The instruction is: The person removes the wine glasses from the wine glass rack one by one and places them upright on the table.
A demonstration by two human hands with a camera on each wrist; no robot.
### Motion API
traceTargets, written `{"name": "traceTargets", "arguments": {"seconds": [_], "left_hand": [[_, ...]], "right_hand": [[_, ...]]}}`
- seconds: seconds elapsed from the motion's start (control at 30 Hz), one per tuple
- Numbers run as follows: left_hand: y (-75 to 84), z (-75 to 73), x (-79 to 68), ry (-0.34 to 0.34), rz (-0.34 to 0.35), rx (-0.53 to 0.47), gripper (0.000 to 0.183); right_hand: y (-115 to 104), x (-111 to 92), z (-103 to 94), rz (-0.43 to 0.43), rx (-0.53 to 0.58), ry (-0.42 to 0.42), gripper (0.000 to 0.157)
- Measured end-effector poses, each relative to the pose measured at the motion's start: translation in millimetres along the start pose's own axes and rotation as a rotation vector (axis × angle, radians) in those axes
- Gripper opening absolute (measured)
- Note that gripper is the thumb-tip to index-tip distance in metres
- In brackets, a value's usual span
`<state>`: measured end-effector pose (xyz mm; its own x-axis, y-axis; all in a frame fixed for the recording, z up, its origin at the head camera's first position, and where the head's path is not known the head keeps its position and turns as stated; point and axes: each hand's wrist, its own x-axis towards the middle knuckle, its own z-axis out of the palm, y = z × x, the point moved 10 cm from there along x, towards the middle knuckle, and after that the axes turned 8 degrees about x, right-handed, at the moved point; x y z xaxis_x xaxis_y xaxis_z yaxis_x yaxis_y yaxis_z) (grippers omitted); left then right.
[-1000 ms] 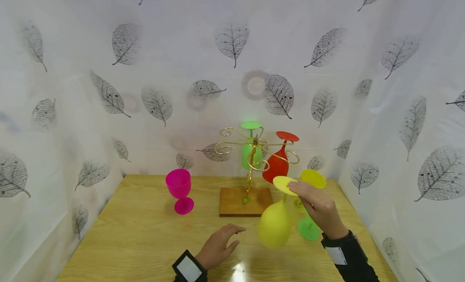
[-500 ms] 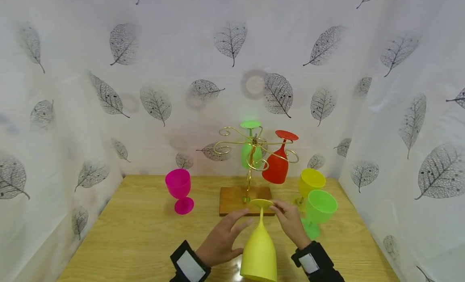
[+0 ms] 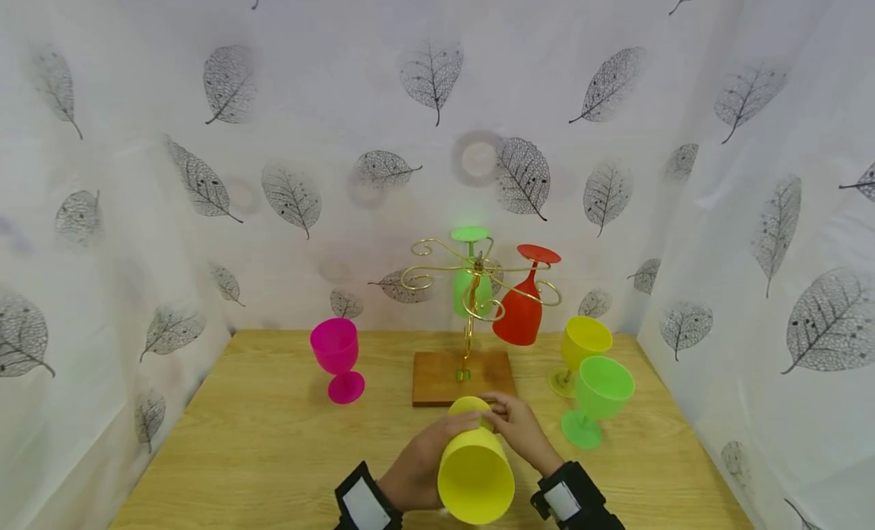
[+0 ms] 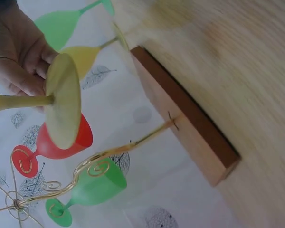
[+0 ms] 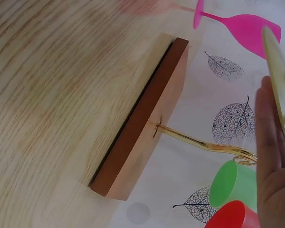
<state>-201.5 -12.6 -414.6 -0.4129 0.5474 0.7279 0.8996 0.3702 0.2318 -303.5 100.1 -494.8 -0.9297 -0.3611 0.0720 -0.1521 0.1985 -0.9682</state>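
Observation:
A yellow plastic goblet point(image 3: 476, 477) is tipped over in front of me, its open mouth facing the head camera. My left hand point(image 3: 418, 463) grips it from the left, fingers laid across near where bowl meets stem. From the other side my right hand point(image 3: 525, 433) pinches the edge of the round foot point(image 4: 63, 100), as the left wrist view shows closely. Just beyond stands a gold wire rack point(image 3: 473, 306) with curled arms on a wooden base point(image 3: 437, 389). An upside-down green goblet point(image 3: 462, 291) and a red goblet point(image 3: 517, 317) hang from it by their feet.
On the table point(image 3: 260, 431), a magenta goblet point(image 3: 336, 348) stands upright left of the rack. A second yellow goblet point(image 3: 586, 342) and a light green goblet point(image 3: 604, 389) stand upright at the right. A leaf-patterned curtain point(image 3: 328, 82) closes off the back and sides.
The right hand has brought the yellow goblet leftward from beside the green one to the middle. The left hand has taken hold of it, and its mouth has swung up toward the head camera.

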Motion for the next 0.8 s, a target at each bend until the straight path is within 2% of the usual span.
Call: {"name": "traceTargets", "arguments": {"seconds": [0.1,0.23,0.33,0.43,0.5,0.63,0.8], "left_hand": [[-9.4,1.7,-2.1,-0.001,-0.083,-0.101,0.088],[-28.8,7.2,-9.9,0.009,-0.264,-0.198,0.088],[-42.1,12.4,-17.2,0.003,-0.410,-0.260,0.088],[-51.1,17.2,-22.5,-0.007,-0.517,-0.336,0.086],[-55.2,19.2,-24.8,-0.009,-0.567,-0.381,0.085],[-60.8,22.7,-27.9,-0.031,-0.625,-0.409,0.084],[-64.3,26.6,-29.2,-0.059,-0.636,-0.407,0.086]], "right_hand": [[-4,0,2.1,-0.036,-0.032,0.001,0.036],[-23,-4,0.5,-0.126,0.027,0.028,0.036],[-42,-10,6.1,-0.227,0.140,-0.042,0.039],[-59,-17,14.4,-0.330,0.242,-0.147,0.044],[-66,-21,18.9,-0.382,0.298,-0.203,0.050],[-73,-24,23.7,-0.440,0.315,-0.235,0.070],[-73,-23,24.9,-0.429,0.240,-0.193,0.092]]}}
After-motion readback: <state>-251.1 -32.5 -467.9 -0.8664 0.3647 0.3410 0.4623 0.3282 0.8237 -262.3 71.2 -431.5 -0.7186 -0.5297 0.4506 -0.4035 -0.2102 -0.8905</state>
